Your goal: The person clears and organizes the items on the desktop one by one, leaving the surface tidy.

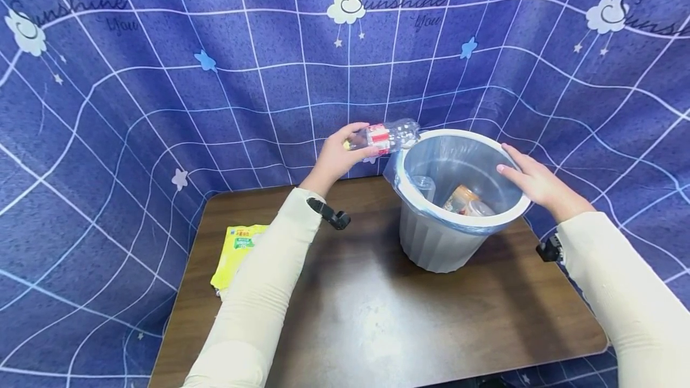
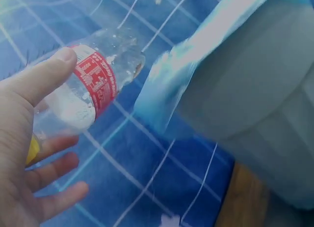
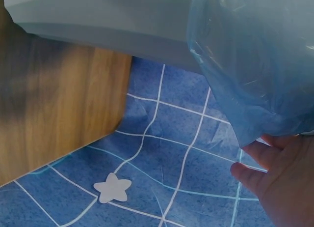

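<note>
My left hand (image 1: 341, 154) holds a clear plastic bottle (image 1: 401, 135) with a red label and a yellow cap. The bottle lies sideways, its base by the left rim of a grey trash can (image 1: 439, 244). In the left wrist view, thumb and fingers are around the bottle (image 2: 100, 82) near its cap end. On the can's right side my right hand (image 1: 539, 181) grips the rim, thumb inward. Some of its fingers (image 3: 250, 175) show outside, against the blue liner bag (image 3: 260, 89). Inside the can lie a clear plastic container (image 1: 424, 186) and an orange-brown wrapper (image 1: 462, 197).
The can stands on a brown wooden table (image 1: 345, 316), toward its back right. A yellow packet (image 1: 232, 256) lies at the table's left, partly behind the left sleeve. A blue gridded curtain (image 1: 269, 76) hangs behind and at both sides.
</note>
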Tool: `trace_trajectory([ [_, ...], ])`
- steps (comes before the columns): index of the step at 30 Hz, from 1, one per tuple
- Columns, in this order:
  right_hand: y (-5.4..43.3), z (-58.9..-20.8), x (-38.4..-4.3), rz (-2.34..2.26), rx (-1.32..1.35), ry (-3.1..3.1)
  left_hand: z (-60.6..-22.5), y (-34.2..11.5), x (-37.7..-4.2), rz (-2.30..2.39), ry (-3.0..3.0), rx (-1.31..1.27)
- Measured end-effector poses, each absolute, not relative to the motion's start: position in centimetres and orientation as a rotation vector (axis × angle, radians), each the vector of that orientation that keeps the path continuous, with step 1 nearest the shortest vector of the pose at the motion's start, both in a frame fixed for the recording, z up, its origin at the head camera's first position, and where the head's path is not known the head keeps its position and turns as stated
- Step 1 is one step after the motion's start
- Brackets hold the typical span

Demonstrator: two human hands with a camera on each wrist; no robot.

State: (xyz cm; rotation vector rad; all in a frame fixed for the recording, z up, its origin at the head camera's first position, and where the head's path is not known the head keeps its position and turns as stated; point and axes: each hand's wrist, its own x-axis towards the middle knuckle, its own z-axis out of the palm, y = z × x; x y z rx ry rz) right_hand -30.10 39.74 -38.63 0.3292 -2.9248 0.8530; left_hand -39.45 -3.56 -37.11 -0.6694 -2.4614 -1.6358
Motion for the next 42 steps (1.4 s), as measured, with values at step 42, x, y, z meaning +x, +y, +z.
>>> trace_trajectory([
  [42, 39.3, -38.4, -30.4, 0.86, 0.268, -2.979, -47.0, -17.1, -36.0, -1.786, -2.426, -0.52],
])
